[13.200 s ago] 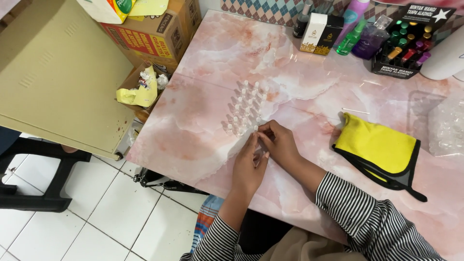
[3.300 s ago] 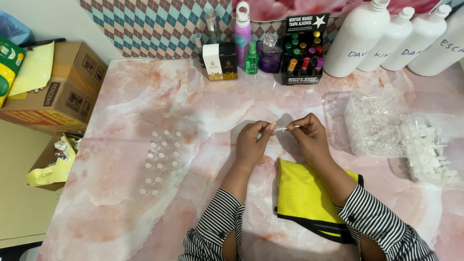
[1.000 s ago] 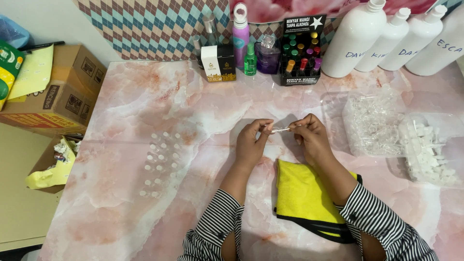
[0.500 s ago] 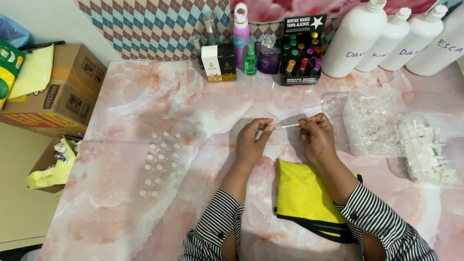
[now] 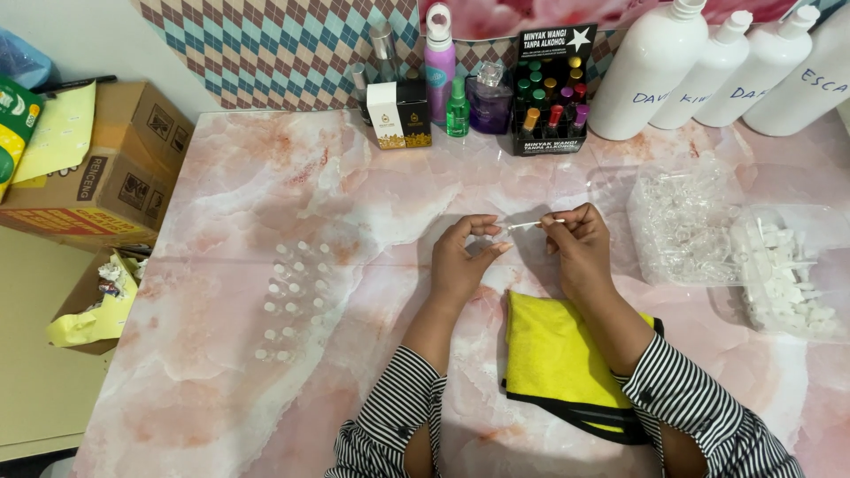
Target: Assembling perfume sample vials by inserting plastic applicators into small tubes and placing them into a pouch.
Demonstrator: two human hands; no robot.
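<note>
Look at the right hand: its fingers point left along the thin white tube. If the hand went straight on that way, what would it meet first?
Most likely the left hand: the right hand holds the tube, whose far end lies at the left fingertips. Depth is hard to judge.

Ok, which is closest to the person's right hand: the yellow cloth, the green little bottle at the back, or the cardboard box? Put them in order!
From the right hand:
1. Yellow cloth, on the table just below it, under the forearm.
2. Green little bottle, at the back of the table, up and left.
3. Cardboard box, off the table's far left edge.
</note>
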